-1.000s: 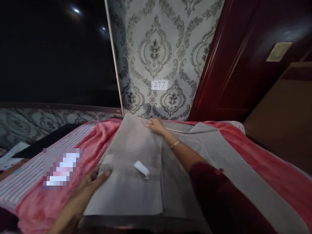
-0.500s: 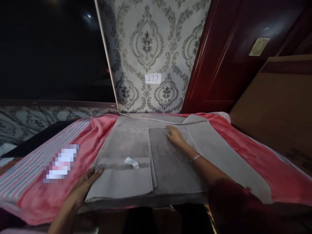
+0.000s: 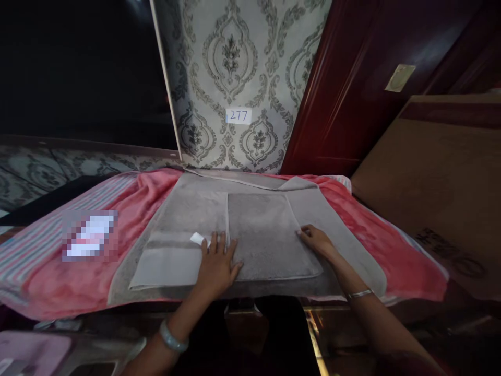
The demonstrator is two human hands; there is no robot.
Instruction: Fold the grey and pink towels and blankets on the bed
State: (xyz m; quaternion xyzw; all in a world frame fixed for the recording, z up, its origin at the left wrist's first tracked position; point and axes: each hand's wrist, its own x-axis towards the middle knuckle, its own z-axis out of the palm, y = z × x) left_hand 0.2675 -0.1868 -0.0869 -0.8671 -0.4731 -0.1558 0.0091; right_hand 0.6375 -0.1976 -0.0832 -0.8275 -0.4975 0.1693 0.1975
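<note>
Toward the right of the gray cloth [image 3: 266, 230], the right hand [image 3: 315, 241] is at the side edge of a folded panel, its fingers curled and its thumb and forefinger close together; whether they pinch the fabric, I cannot tell. Left of it, the left hand [image 3: 218, 263] lies palm down with its fingers spread, pressing flat on the cloth across the line where two folded panels meet, with nothing grasped. Just beside its fingertips is a small white tag [image 3: 198, 238], on the left panel. A silver bracelet [image 3: 359, 294] circles the right wrist, and a thick pale bangle [image 3: 172, 340] the left.

Around the panels the cloth reaches farther out: an underlayer runs to the right, a strip shows along the near edge, and a flap is turned over at the far edge. It all rests on a pink blanket [image 3: 151, 201], which shows at both sides, with a striped fabric [image 3: 29, 250] at the far left.

On the far side, patterned wallpaper [image 3: 230, 47] carries a paper label [image 3: 238, 115] reading 277. Left of that is a large dark screen [image 3: 78, 73]; right of it, a dark red door [image 3: 336, 99], and nearer on the right a cardboard box [image 3: 442, 177] with dark markings.
</note>
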